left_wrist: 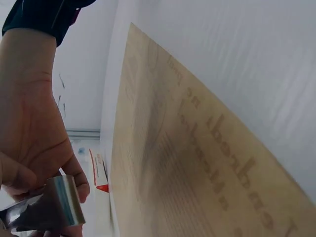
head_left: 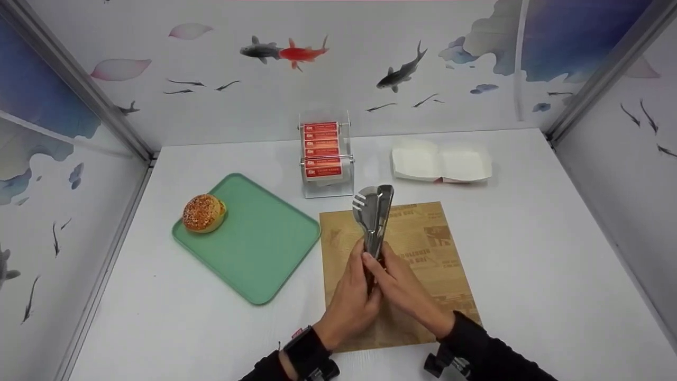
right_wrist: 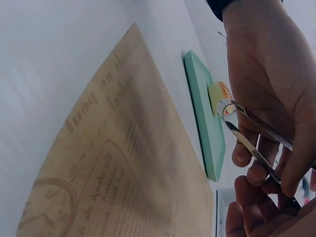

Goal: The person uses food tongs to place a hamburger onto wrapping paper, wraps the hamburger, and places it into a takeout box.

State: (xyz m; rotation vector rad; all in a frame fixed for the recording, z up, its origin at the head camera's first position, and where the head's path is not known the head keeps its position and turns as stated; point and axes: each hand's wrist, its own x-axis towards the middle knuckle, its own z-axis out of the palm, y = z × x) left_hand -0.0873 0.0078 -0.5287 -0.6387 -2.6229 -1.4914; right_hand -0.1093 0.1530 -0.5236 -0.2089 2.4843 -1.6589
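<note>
In the head view, metal serving tongs [head_left: 376,211] point away from me over a sheet of brown printed paper [head_left: 444,280]. My left hand [head_left: 349,304] grips their handle end from the left. From the other side my right hand [head_left: 404,283] holds the same tongs, thumb along the metal. The tongs' arms [right_wrist: 256,155] look slightly apart in the right wrist view. The handle's lower end [left_wrist: 66,205] shows beside the left palm in the left wrist view. Fingers hide part of the handle.
On the left lies a green tray [head_left: 259,243], a seeded burger bun [head_left: 202,214] at its far-left corner. Behind the paper stands a clear dispenser with a roll of red labels [head_left: 322,151]. An opened white box [head_left: 465,161] sits at the back right, before the wall [head_left: 344,90].
</note>
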